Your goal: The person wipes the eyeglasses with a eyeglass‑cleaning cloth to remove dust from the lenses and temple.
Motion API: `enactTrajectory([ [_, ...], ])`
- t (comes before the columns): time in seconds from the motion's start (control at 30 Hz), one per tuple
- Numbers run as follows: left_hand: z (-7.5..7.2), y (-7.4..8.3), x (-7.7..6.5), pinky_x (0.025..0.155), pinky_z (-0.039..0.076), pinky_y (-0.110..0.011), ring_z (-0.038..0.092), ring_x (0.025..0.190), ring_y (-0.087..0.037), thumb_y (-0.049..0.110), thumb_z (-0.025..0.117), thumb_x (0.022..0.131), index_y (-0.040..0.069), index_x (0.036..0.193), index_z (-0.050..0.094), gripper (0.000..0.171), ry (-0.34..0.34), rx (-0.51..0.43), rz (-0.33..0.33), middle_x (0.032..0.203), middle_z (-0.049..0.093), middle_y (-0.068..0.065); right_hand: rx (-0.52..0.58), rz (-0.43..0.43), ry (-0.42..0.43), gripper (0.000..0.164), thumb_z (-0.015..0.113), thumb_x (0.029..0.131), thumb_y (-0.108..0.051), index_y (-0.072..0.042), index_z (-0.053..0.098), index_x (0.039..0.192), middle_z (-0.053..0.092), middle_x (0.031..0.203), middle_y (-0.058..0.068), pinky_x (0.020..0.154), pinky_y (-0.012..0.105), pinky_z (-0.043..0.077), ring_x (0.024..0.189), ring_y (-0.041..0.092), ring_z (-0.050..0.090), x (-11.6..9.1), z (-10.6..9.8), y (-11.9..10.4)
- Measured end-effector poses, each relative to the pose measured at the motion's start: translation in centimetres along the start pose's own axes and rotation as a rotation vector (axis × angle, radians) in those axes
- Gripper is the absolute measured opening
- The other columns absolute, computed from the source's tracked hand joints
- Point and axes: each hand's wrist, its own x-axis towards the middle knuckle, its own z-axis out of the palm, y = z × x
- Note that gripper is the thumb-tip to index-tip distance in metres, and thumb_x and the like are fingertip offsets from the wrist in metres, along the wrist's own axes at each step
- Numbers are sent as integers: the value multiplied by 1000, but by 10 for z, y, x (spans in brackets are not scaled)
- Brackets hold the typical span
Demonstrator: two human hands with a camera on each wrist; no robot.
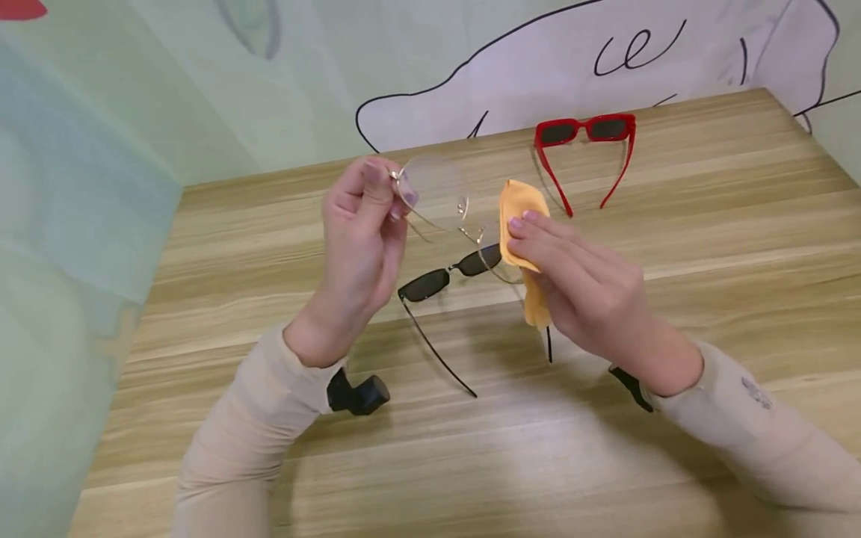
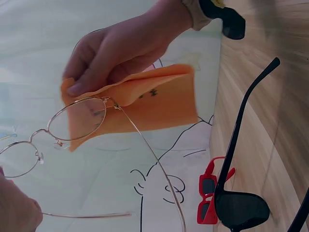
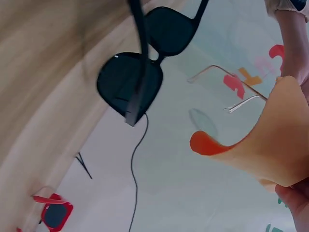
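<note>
My left hand (image 1: 363,232) pinches one end of a pair of round, thin gold-rimmed eyeglasses (image 1: 436,190), held up over the table. An orange cloth (image 1: 520,200) is held between the thumb and fingers of my right hand (image 1: 595,288), at the other lens. In the left wrist view, the cloth (image 2: 169,108) hangs unfolded behind that lens (image 2: 77,118), and dark print shows on it. The right wrist view has the cloth (image 3: 277,137) curving in front of the glasses, with the temple tips sticking out. Whether the cloth touches the lens I cannot tell.
Black sunglasses (image 1: 427,285) lie on the wooden table (image 1: 222,299) below the hands, temples spread toward me. Farther back, at the right, sit red sunglasses (image 1: 608,128) with open temples. A wall with line drawings (image 1: 525,82) borders the table's back.
</note>
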Motion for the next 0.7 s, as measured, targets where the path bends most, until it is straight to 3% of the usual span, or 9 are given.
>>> enactTrajectory([
  [0.17,-3,6,3,61,41,-17,47,61,-10,12,42,95,4,73,60,30,63,-35,-8,65,53,-1,3,-33,3,12,60,91,-5,4,69,92,70,92,15,85,35,51,88,29,67,-10,-4,3],
  [0.3,-3,8,4,61,40,-16,47,61,-10,7,30,99,3,72,60,40,78,-48,-24,64,52,-1,4,-142,34,10,63,88,-3,5,69,89,70,90,16,83,35,51,86,28,68,-10,0,-2],
  [0.37,-1,8,3,61,41,-16,48,60,-9,6,32,99,4,71,59,39,71,-46,-38,64,52,-1,7,-204,44,9,63,87,-1,6,69,89,70,90,17,82,36,52,84,28,68,-6,3,-6],
  [0.43,0,7,1,61,41,-15,48,60,-8,12,43,95,5,71,60,30,47,-28,-47,64,52,0,14,-238,37,9,63,86,2,7,69,90,69,92,17,82,37,52,84,29,68,0,5,-9],
  [0.57,2,5,-2,60,40,-14,48,61,-7,24,63,82,6,73,61,20,-6,-14,-40,67,54,1,37,-171,46,10,62,87,2,7,68,92,69,94,17,82,37,52,87,30,67,9,7,-13],
  [0.7,2,6,-3,59,41,-14,50,61,-7,19,59,87,4,74,62,20,-2,-31,-13,68,57,-1,33,-40,43,14,58,91,-4,6,68,94,69,95,18,85,36,51,92,30,66,3,3,-7],
])
